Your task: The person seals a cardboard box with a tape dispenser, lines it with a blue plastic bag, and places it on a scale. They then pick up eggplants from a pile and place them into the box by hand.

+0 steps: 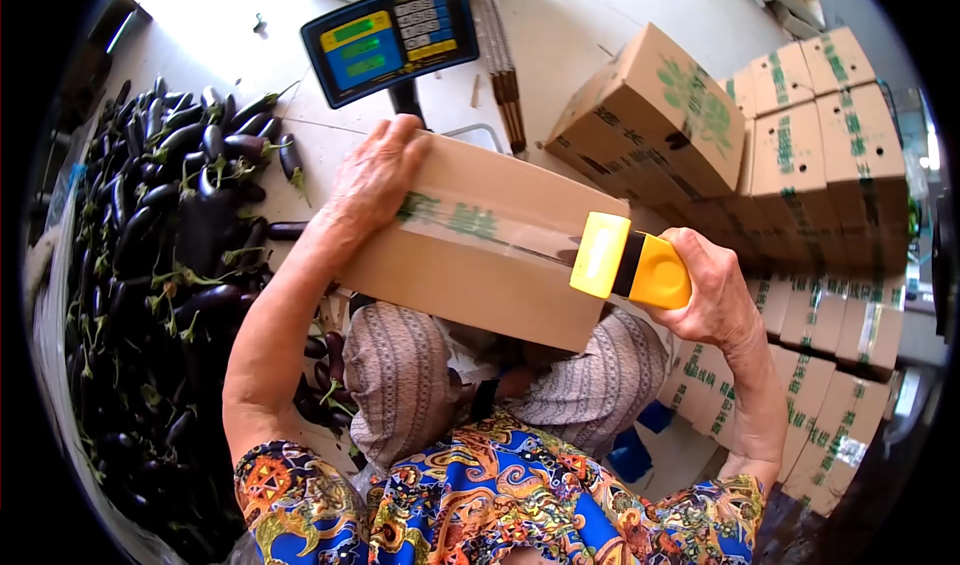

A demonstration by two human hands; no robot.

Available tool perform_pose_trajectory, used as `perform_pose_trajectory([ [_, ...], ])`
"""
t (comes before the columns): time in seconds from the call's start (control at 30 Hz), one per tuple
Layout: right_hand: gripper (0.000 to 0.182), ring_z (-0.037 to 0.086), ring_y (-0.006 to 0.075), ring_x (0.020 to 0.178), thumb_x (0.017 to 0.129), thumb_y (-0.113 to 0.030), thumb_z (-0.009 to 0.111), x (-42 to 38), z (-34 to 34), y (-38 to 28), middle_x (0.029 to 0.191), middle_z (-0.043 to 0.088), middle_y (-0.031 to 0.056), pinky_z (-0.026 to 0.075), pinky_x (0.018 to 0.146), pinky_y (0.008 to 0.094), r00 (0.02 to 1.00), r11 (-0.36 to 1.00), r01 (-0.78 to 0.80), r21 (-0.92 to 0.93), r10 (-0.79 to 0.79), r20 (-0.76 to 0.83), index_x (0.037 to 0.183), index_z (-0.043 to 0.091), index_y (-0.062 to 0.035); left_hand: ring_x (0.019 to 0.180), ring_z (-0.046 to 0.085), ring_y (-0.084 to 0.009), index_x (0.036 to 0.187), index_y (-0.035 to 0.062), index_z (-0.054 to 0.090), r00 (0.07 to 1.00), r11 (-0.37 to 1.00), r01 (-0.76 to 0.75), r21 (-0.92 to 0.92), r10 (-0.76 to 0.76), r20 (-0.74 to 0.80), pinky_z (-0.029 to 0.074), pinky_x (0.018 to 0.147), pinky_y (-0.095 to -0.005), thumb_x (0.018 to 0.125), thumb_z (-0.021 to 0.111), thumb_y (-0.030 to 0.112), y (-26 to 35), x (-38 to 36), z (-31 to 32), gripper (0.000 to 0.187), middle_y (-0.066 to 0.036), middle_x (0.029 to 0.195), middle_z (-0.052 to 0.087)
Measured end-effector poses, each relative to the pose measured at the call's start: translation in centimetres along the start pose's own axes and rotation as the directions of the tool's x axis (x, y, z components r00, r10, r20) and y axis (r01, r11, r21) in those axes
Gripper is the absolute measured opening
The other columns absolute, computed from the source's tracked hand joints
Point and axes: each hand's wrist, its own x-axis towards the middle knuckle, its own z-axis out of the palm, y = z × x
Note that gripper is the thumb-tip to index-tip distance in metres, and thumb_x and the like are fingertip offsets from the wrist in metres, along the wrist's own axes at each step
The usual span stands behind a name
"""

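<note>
A closed cardboard box (480,235) with green print lies across my knees, tilted, with tape along its top seam. My left hand (385,170) rests on the far left end of the box, its fingers laid over the edge. In my right hand (708,290) is a yellow tape dispenser (655,270), and its head touches the right end of the box top at the seam. The palm side of both hands is hidden.
Many dark eggplants (180,215) are heaped on the left. A scale display (390,40) stands beyond the box, beside flat folded cardboard (495,60). Another box (655,115) sits tilted at the back right, before stacked boxes (790,155). More printed boxes (800,405) lie at the lower right.
</note>
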Motion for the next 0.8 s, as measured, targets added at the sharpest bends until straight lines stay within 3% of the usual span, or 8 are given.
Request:
perform_pose_trajectory([
  [0.27, 0.050, 0.070, 0.0336, 0.079, 0.065, -0.026, 0.086, -7.2, 2.5, 5.3, 0.089, 0.066, 0.0153, 0.060, 0.072, 0.0387, 0.982, 0.981, -0.177, 0.085, 0.182, -0.056, 0.102, 0.058, -0.0047, 0.120, 0.052, -0.0374, 0.122, 0.0077, 0.057, 0.984, 0.980, 0.177, -0.092, -0.176, 0.019, 0.041, 0.102, -0.0462, 0.102, 0.042, 0.027, 1.2, 0.6, -0.1, 0.032, -0.018, 0.122, 0.057],
  [0.37, 0.053, 0.070, 0.0324, 0.080, 0.065, -0.027, 0.086, -7.4, 4.2, 6.4, 0.090, 0.067, 0.0146, 0.060, 0.075, 0.0377, 0.985, 0.984, -0.157, 0.086, 0.163, -0.065, 0.104, 0.058, -0.0049, 0.134, 0.042, -0.0360, 0.127, 0.0091, 0.057, 0.962, 0.938, -0.190, 0.290, 0.236, -0.135, 0.037, 0.109, -0.0468, 0.101, 0.046, 0.025, -0.2, 0.3, 0.6, 0.033, -0.016, 0.135, 0.052],
  [0.4, 0.053, 0.070, 0.0321, 0.081, 0.065, -0.027, 0.086, -7.3, 4.7, 6.8, 0.091, 0.067, 0.0145, 0.060, 0.076, 0.0376, 0.986, 0.985, -0.150, 0.082, 0.155, -0.067, 0.104, 0.058, -0.0050, 0.143, 0.031, -0.0354, 0.131, 0.0092, 0.056, 0.968, 0.969, -0.116, 0.216, 0.159, -0.195, 0.031, 0.114, -0.0465, 0.099, 0.050, 0.021, 1.0, 0.3, 0.5, 0.035, -0.013, 0.147, 0.045],
  [0.53, 0.054, 0.071, 0.0318, 0.082, 0.065, -0.027, 0.085, -7.4, 5.8, 7.7, 0.092, 0.067, 0.0146, 0.060, 0.079, 0.0381, 0.986, 0.986, -0.145, 0.085, 0.151, -0.068, 0.107, 0.058, -0.0055, 0.127, 0.053, -0.0303, 0.133, 0.0095, 0.056, 0.930, 0.916, -0.367, 0.164, 0.363, 0.059, 0.034, 0.109, -0.0437, 0.097, 0.053, 0.016, 2.7, 1.5, -1.4, 0.037, -0.011, 0.130, 0.061],
  [0.67, 0.056, 0.070, 0.0322, 0.083, 0.064, -0.026, 0.085, -7.5, 6.4, 7.9, 0.092, 0.067, 0.0149, 0.060, 0.080, 0.0388, 0.987, 0.984, -0.151, 0.093, 0.155, -0.046, 0.108, 0.058, -0.0056, 0.102, 0.058, -0.0323, 0.099, 0.0074, 0.059, 0.836, 0.780, -0.547, 0.304, 0.526, 0.156, 0.038, 0.101, -0.0455, 0.093, 0.053, 0.017, 5.1, 3.2, 0.1, 0.013, -0.013, 0.105, 0.058],
  [0.7, 0.056, 0.070, 0.0322, 0.083, 0.064, -0.025, 0.085, -7.7, 6.6, 8.1, 0.092, 0.067, 0.0151, 0.060, 0.080, 0.0386, 0.985, 0.981, -0.161, 0.111, 0.167, -0.047, 0.108, 0.058, -0.0055, 0.104, 0.055, -0.0313, 0.107, 0.0089, 0.061, 0.939, 0.975, -0.121, 0.184, 0.052, 0.340, 0.036, 0.100, -0.0459, 0.095, 0.051, 0.023, 8.2, 4.4, -0.2, 0.022, -0.012, 0.112, 0.057],
  [0.77, 0.056, 0.070, 0.0322, 0.084, 0.064, -0.025, 0.085, -7.9, 7.2, 8.3, 0.092, 0.067, 0.0154, 0.060, 0.080, 0.0384, 0.981, 0.972, -0.179, 0.153, 0.188, -0.047, 0.109, 0.057, -0.0053, 0.106, 0.052, -0.0286, 0.115, 0.0090, 0.062, 0.907, 0.906, -0.421, 0.045, 0.420, 0.019, 0.034, 0.100, -0.0435, 0.095, 0.053, 0.028, 8.2, 3.0, 2.3, 0.029, -0.010, 0.108, 0.057],
  [0.8, 0.057, 0.071, 0.0321, 0.083, 0.064, -0.025, 0.085, -7.9, 7.2, 8.2, 0.092, 0.067, 0.0155, 0.060, 0.080, 0.0383, 0.982, 0.970, -0.171, 0.175, 0.182, -0.047, 0.109, 0.058, -0.0051, 0.108, 0.049, -0.0274, 0.121, 0.0093, 0.061, 0.930, 0.933, -0.359, 0.012, 0.357, 0.086, 0.032, 0.100, -0.0403, 0.095, 0.053, 0.029, 8.2, 3.0, 2.0, 0.033, -0.009, 0.104, 0.056],
])
